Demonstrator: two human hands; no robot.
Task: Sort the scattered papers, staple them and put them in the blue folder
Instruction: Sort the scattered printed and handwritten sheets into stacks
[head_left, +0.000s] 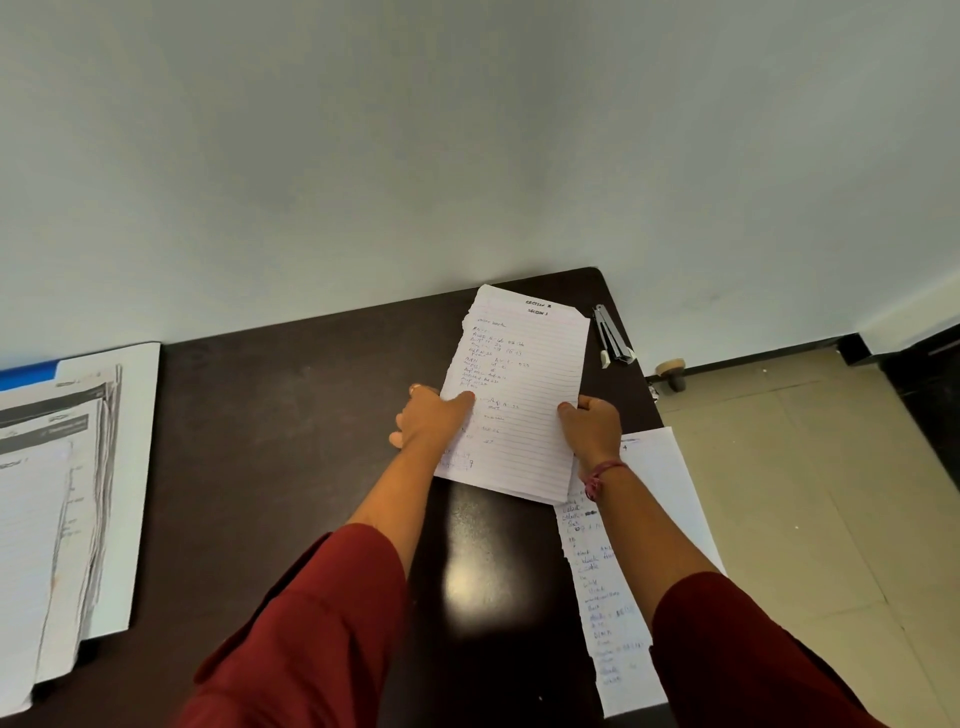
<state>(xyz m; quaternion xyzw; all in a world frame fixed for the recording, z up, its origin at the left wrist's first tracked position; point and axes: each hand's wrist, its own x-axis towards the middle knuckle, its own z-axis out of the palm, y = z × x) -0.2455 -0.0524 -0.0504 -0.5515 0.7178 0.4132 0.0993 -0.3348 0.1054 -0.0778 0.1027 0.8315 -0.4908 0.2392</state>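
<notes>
Head view. Both hands hold a stack of lined papers (514, 384) over the dark surface (291, 415): the left hand (434, 415) pinches its left edge, thumb on top; the right hand (592, 423) grips its right edge. The stack's long axis runs away from the hands. The stapler (613, 335) lies just beyond the right hand, the nearer one, so stapling likely falls to it. Another sheet (639, 519) lies under the right wrist. The blue folder (28, 373) sits far left. Heading reads "SECTION"; the rest is illegible.
</notes>
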